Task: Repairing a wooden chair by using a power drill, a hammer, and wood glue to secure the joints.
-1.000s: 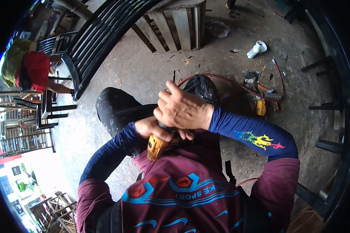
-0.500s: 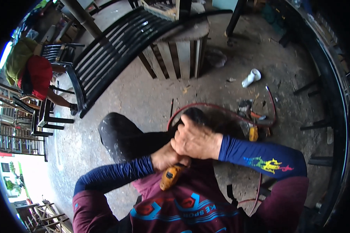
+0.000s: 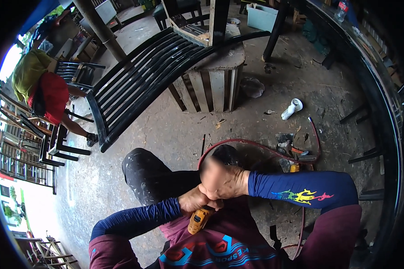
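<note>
My left hand (image 3: 195, 200) is closed around the front of a yellow-and-black power drill (image 3: 200, 220). The drill's yellow body points back against my maroon shirt, above my lap. My right hand (image 3: 228, 183) is closed and lies over and against the left one, just beyond the drill. What sits between its fingers is hidden, and part of that hand is blurred. Both forearms wear dark blue sleeves. My bent legs in dark trousers (image 3: 150, 177) are under the hands.
A red hose (image 3: 256, 142) curves on the floor past my knees. Near it lie an orange-handled tool (image 3: 297, 151) and a white cylinder (image 3: 292, 109). A black slatted bench (image 3: 139, 80) leans by a wooden crate (image 3: 211, 87). At left, a person in red shorts (image 3: 54, 96) bends beside chairs.
The view has tilted up, so the bench and crate appear lower. My hands stay together at the drill; the right hand has shifted slightly over the left.
</note>
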`<state>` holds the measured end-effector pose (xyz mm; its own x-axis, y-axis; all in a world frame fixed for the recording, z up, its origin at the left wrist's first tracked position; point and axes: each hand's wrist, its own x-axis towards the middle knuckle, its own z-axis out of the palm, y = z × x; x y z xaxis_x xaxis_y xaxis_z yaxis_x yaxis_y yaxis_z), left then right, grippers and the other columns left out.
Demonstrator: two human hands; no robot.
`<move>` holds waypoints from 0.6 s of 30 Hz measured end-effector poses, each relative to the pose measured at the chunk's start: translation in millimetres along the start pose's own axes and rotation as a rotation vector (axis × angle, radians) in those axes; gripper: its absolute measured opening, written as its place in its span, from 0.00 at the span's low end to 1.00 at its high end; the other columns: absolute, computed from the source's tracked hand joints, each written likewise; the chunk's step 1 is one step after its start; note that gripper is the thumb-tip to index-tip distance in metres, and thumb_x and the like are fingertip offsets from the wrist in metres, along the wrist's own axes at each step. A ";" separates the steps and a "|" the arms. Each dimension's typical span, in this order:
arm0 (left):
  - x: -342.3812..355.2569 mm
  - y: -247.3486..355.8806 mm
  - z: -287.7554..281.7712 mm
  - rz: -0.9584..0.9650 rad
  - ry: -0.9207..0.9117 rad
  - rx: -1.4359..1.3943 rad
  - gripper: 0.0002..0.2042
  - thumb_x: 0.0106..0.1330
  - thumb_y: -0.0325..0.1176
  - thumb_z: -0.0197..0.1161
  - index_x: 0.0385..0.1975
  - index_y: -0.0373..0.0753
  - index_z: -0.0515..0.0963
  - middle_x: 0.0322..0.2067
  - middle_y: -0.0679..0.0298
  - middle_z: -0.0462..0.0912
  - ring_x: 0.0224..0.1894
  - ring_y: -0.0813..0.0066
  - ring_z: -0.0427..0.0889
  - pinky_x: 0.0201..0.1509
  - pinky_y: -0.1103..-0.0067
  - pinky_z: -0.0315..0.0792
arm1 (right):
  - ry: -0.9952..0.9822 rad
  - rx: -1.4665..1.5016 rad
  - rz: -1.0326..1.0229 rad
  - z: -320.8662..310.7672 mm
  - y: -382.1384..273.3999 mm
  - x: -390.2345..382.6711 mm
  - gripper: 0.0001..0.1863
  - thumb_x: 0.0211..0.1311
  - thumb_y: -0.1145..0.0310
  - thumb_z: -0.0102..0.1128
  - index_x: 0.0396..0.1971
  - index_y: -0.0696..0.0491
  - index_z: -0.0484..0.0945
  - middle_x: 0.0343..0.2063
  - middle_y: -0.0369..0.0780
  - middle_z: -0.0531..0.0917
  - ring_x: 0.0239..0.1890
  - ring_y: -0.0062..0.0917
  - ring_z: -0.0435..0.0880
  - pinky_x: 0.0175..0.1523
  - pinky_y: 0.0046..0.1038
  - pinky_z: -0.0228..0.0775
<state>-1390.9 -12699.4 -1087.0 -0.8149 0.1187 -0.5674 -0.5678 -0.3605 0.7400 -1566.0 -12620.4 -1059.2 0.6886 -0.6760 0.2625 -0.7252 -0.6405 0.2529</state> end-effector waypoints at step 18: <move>10.9 -3.6 29.4 0.119 0.299 0.011 0.09 0.47 0.19 0.71 0.28 0.36 0.80 0.26 0.68 0.83 0.30 0.79 0.80 0.34 0.77 0.75 | -0.338 0.285 0.208 -11.9 -2.9 2.3 0.07 0.57 0.64 0.59 0.21 0.45 0.81 0.16 0.35 0.83 0.26 0.27 0.86 0.47 0.41 0.67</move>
<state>-1401.1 -12669.6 -1085.2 -0.8059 -0.2015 -0.5567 -0.4734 -0.3455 0.8103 -1562.3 -12615.8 -1048.2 0.5233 -0.8507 -0.0490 -0.8519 -0.5212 -0.0504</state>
